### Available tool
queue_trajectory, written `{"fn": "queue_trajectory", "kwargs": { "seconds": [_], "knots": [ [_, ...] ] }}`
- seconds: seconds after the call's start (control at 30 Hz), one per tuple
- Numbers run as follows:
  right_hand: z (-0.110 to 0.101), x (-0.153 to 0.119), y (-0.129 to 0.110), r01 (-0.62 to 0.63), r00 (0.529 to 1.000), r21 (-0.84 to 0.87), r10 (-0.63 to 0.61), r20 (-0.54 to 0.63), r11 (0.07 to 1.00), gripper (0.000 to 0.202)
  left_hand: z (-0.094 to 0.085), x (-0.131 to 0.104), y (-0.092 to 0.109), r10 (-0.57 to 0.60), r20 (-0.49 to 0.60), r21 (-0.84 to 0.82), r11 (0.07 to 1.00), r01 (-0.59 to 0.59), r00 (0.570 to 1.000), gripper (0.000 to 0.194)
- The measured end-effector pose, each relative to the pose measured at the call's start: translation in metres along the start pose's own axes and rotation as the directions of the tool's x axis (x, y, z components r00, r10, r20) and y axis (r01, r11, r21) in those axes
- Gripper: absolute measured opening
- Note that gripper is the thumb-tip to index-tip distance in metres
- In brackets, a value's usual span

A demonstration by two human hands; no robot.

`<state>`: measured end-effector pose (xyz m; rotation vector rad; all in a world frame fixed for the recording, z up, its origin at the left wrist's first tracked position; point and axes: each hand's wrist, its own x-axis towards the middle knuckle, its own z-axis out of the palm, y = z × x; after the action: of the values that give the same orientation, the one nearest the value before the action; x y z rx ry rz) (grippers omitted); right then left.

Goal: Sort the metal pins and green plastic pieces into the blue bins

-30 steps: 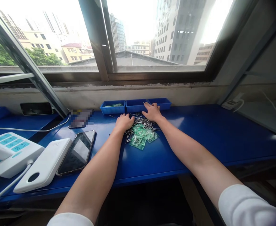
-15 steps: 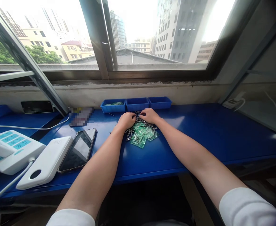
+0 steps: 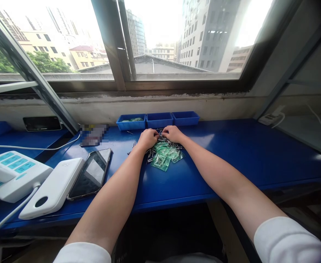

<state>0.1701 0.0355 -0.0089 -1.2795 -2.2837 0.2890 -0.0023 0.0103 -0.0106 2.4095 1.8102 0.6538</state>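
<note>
A loose pile of metal screws [image 3: 151, 155] lies on the blue table, with small green-tinted plastic bags [image 3: 161, 160] of screws on its near side. At the pile's far left, my left hand [image 3: 148, 139] is closed, its thumb and fingers drawn together among the screws. My right hand [image 3: 173, 133] is also closed in a pinch, just across from the left one. Only a narrow gap separates the fingertips. Whatever is between the fingers is too small to make out. Some screws are covered by the hands.
Three blue trays stand behind the pile; the left tray [image 3: 131, 125] holds green bags. To the left lie a phone [image 3: 90, 174], a white power bank [image 3: 53, 188] and a power strip [image 3: 15, 171] with cables. Another phone [image 3: 42, 124] lies farther back beside a metal post.
My left hand has shifted slightly right, its fingertips a little closer to my right hand. The right hand, screws and bags look nearly the same.
</note>
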Motion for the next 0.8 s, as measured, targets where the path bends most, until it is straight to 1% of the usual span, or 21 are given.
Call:
{"fn": "queue_trajectory", "kwargs": {
  "seconds": [0.1,0.17,0.27,0.37,0.47,0.53,0.57,0.67,0.8],
  "knots": [
    [0.002,0.001,0.0,0.025,1.0,-0.05,-0.025,0.002,0.998,0.019,0.001,0.0,0.0,0.018,-0.022,-0.006,1.0,-0.018,1.0,0.023],
    [0.002,0.002,0.0,0.036,0.999,-0.064,-0.037,-0.004,0.997,0.022,0.001,-0.001,0.0,0.027,-0.055,-0.013,1.0,-0.028,0.998,0.023],
    [0.002,0.002,0.001,0.033,0.999,-0.07,-0.035,-0.023,0.997,0.027,0.0,-0.001,0.001,0.048,-0.142,-0.061,0.997,-0.057,0.989,0.022],
    [0.002,0.001,0.002,0.062,0.997,-0.045,-0.064,-0.037,0.997,0.024,-0.002,-0.002,0.003,0.084,-0.245,-0.139,0.983,-0.121,0.966,0.021],
    [0.001,-0.001,-0.001,0.127,0.985,0.082,-0.116,-0.128,0.988,0.018,-0.004,-0.002,0.005,0.091,-0.302,-0.2,0.967,-0.156,0.949,0.02],
    [0.0,-0.002,-0.004,0.161,0.976,0.224,-0.122,-0.179,0.961,0.019,-0.005,-0.002,0.006,0.092,-0.305,-0.219,0.962,-0.164,0.948,0.02],
    [-0.001,-0.002,-0.006,0.165,0.976,0.297,-0.113,-0.185,0.941,0.02,-0.005,-0.002,0.006,0.097,-0.301,-0.222,0.96,-0.169,0.949,0.019],
    [-0.004,-0.001,-0.008,0.125,0.984,0.446,-0.054,-0.167,0.886,0.021,-0.005,-0.003,0.006,0.113,-0.297,-0.234,0.954,-0.187,0.948,0.017],
    [-0.007,0.001,-0.007,0.023,0.994,0.579,0.044,-0.1,0.815,0.029,-0.006,-0.004,0.007,0.069,-0.335,-0.326,0.927,-0.184,0.94,0.014]
  ]
}}
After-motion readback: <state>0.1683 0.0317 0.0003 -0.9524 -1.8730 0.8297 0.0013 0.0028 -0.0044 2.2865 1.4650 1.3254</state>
